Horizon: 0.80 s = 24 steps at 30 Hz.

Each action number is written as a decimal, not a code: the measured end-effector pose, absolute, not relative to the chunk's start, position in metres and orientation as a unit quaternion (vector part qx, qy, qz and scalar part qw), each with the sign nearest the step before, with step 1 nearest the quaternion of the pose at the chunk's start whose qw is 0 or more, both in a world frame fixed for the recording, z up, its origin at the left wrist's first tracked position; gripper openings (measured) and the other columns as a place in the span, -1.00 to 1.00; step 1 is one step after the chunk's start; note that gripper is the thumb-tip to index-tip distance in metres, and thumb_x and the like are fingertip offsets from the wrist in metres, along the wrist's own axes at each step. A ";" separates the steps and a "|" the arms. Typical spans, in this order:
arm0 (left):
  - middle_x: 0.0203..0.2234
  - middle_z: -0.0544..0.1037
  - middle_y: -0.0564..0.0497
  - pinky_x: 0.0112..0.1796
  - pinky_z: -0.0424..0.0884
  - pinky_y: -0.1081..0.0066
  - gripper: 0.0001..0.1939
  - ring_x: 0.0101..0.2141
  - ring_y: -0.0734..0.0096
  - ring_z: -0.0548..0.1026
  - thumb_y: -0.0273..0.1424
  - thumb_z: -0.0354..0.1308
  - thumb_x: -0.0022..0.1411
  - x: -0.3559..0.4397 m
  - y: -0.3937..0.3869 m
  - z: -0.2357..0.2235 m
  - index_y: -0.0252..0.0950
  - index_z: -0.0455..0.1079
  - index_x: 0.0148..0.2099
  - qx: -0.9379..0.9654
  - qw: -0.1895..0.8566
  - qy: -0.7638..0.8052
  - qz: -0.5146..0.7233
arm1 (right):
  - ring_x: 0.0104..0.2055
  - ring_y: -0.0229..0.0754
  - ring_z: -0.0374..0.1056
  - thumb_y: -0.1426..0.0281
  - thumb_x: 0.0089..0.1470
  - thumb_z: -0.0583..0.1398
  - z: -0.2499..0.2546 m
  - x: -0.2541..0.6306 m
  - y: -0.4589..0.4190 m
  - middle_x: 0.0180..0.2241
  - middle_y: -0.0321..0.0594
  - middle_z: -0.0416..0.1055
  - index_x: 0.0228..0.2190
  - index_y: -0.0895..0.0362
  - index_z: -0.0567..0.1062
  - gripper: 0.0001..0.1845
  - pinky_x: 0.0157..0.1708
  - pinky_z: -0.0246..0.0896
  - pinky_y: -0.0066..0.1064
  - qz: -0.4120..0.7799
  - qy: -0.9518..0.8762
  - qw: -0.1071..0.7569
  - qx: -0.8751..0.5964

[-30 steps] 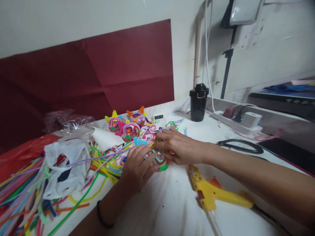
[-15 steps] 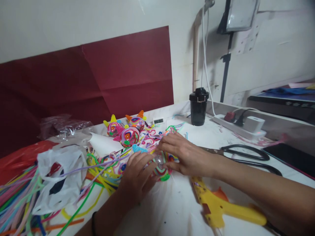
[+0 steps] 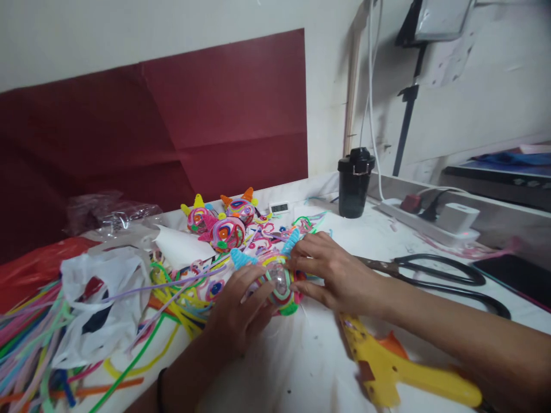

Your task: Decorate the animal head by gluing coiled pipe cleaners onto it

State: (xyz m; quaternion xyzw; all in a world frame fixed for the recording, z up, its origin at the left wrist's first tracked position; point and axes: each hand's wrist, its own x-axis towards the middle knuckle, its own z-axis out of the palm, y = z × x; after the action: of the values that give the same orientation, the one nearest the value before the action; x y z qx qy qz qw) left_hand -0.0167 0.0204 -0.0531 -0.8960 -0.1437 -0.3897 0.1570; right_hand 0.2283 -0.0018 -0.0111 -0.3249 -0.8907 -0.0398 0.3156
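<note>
A clear plastic ball (image 3: 280, 280) wrapped in coloured pipe cleaners, with two light-blue ears, sits between my hands on the white table. A bare see-through patch shows at its front, and a green piece lies at its lower edge. My left hand (image 3: 241, 304) wraps around its left side, with fingers curved over it. From the right, my right hand (image 3: 329, 272) presses its bent fingertips against the ball's side just below the right ear (image 3: 291, 242). Behind stand several finished-looking pipe-cleaner balls with ears, such as the pink-eared one (image 3: 226, 232).
Loose pipe cleaners (image 3: 26, 344) and a white plastic bag (image 3: 101, 287) cover the left. A yellow glue gun (image 3: 400, 367), black-handled scissors (image 3: 439, 269), a phone (image 3: 514, 278) and a power strip (image 3: 434, 223) lie right. A black cup (image 3: 355, 186) stands behind.
My right hand has drawn slightly back, so the right blue ear and more of the clear patch now show. My left hand keeps its hold. The view has shifted a little.
</note>
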 end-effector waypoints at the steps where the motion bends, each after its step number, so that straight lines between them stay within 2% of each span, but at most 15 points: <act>1: 0.03 0.36 -0.25 0.10 0.37 0.14 -0.71 0.10 0.16 0.34 -0.50 0.08 0.33 -0.017 0.020 -0.054 -0.39 0.31 0.09 -0.897 0.155 -0.142 -0.389 | -0.23 -0.07 0.22 0.35 0.19 0.22 -0.012 0.228 -0.002 -0.31 -0.14 0.37 -0.30 0.21 0.51 -0.85 -0.18 -0.02 -0.20 -0.040 -0.890 0.318 -0.325; 5: 0.01 0.38 -0.26 0.13 0.34 0.12 -0.71 0.12 0.14 0.32 -0.51 0.09 0.33 -0.016 0.017 -0.056 -0.42 0.32 0.08 -0.896 0.164 -0.144 -0.387 | -0.26 -0.10 0.22 0.36 0.22 0.19 -0.014 0.228 -0.005 -0.33 -0.14 0.38 -0.36 0.21 0.49 -0.83 -0.20 -0.02 -0.20 -0.047 -0.889 0.330 -0.313; 12: -0.05 0.46 -0.25 0.11 0.37 0.03 -0.70 0.10 0.12 0.36 -0.49 0.11 0.31 -0.013 0.013 -0.057 -0.41 0.33 0.08 -0.887 0.191 -0.141 -0.397 | -0.28 -0.09 0.19 0.37 0.24 0.12 -0.012 0.226 -0.010 -0.36 -0.12 0.38 -0.38 0.20 0.49 -0.78 -0.23 -0.01 -0.19 -0.070 -0.893 0.316 -0.312; 16: -0.08 0.48 -0.24 0.11 0.37 0.05 -0.72 0.08 0.15 0.39 -0.49 0.10 0.31 -0.012 0.012 -0.056 -0.41 0.34 0.06 -0.882 0.208 -0.152 -0.394 | -0.27 -0.09 0.21 0.35 0.26 0.10 -0.013 0.226 -0.009 -0.36 -0.12 0.40 -0.36 0.19 0.49 -0.76 -0.21 0.00 -0.18 -0.064 -0.892 0.317 -0.315; 24: -0.01 0.43 -0.22 0.09 0.34 -0.13 -0.76 0.09 0.08 0.40 -0.52 0.15 0.27 -0.019 0.013 -0.051 -0.25 0.35 -0.01 -0.884 0.311 -0.116 -0.329 | -0.26 -0.07 0.23 0.33 0.21 0.15 -0.010 0.225 -0.012 -0.37 -0.13 0.40 -0.35 0.22 0.52 -0.78 -0.20 -0.01 -0.17 -0.056 -0.891 0.304 -0.333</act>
State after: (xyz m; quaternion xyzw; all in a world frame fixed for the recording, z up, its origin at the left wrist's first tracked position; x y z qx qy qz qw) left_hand -0.0188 0.0128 -0.0511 -0.8842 -0.1160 -0.3290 0.3106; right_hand 0.2252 -0.0123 -0.0103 -0.3328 -0.8908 -0.0556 0.3043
